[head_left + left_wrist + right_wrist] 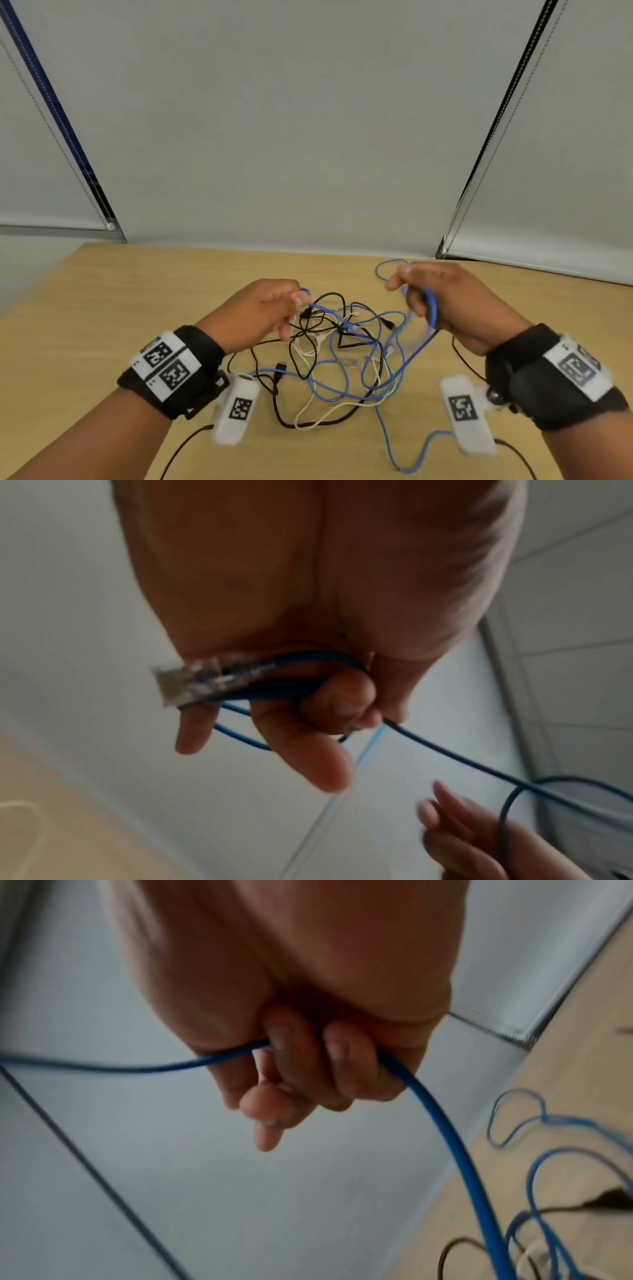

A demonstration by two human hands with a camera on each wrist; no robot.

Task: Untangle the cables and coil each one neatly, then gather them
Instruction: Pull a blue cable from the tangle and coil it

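Observation:
A tangle of blue, black and white cables [342, 349] lies on the wooden table [102, 308] between my hands. My left hand [270, 308] grips a small bundle of blue cable [294, 688] loops, and a clear plug [192, 681] sticks out of the fist. My right hand [435, 301] holds the same blue cable [428, 1104] with its fingers curled round it; one strand runs off left, another drops to the tangle. A blue loop [387, 270] pokes out above the right thumb.
A grey blind wall [308, 120] rises behind the table's far edge. A black cable [185, 445] trails off the near edge at left, and a blue strand [407, 469] reaches the near edge at right. White tagged camera mounts [236, 407] hang under both wrists.

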